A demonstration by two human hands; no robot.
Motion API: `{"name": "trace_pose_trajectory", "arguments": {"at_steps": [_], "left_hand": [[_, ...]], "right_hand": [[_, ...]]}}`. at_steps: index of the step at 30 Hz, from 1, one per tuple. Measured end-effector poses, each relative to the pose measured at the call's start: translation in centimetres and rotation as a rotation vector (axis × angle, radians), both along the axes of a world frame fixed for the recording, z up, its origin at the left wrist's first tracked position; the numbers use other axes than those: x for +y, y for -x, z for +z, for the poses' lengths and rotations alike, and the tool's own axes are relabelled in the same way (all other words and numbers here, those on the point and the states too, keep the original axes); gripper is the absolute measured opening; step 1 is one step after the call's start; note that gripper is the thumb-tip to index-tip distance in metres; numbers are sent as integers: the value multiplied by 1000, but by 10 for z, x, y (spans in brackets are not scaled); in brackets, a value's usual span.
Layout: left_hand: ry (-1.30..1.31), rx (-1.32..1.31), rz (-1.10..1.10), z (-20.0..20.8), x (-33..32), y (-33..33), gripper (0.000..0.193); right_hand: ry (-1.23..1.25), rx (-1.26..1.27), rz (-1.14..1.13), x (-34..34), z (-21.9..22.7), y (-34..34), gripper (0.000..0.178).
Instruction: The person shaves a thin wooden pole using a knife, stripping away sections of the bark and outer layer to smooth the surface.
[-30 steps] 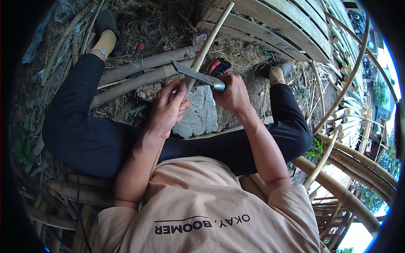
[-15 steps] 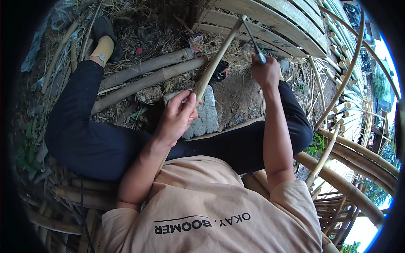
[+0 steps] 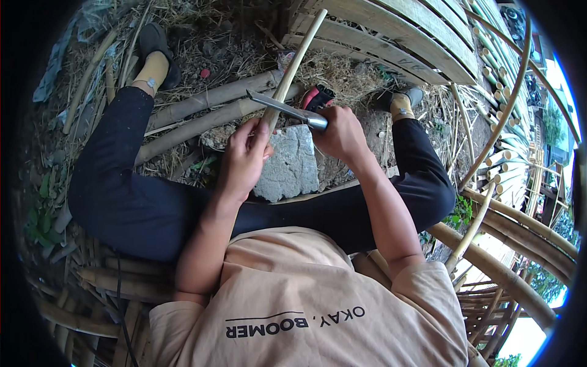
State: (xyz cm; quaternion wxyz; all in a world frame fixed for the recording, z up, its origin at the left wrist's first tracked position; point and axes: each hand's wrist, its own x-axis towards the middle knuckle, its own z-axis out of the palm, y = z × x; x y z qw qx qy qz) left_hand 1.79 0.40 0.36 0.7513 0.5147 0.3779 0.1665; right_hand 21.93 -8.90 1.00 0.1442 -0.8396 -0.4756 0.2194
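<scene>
My left hand is closed around a pale bamboo stick that slants up and away from me. In my right hand is the metal handle of a knife. Its blade lies across the stick just above my left fingers, the tip pointing left. Below the blade, between my legs, a grey stone block rests on the ground. The stick's near end is hidden by my left hand and forearm.
Two thick bamboo poles lie on the straw-littered ground beyond the stone. A red and black object sits near my right hand. A wooden slatted crate stands ahead; stacked bamboo and bent poles are at the right.
My right hand has brought the knife from the stick's far end back toward me, close to my left hand. The stick has tilted left and my left hand has shifted slightly left.
</scene>
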Motion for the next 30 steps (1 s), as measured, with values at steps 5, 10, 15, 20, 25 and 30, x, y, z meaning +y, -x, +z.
{"name": "trace_pose_trajectory", "arguments": {"at_steps": [5,10,15,20,25,30], "left_hand": [[-264,63,-26,-11,-9,-4,34],[-238,69,-61,-7,-10,-3,33],[-41,6,-60,-4,-9,-1,33],[47,-45,-63,-2,-1,-1,31],[104,-23,-97,1,0,-1,29],[-24,87,-150,-1,2,6,32]], "right_hand": [[-26,-114,2,-2,-3,-8,18],[30,-161,-66,7,9,-29,18],[-13,-128,-619,1,-6,-70,29],[-195,5,-479,-31,-2,-104,48],[-381,913,-453,-17,30,-27,34],[-440,1075,-361,-10,76,3,30]]}}
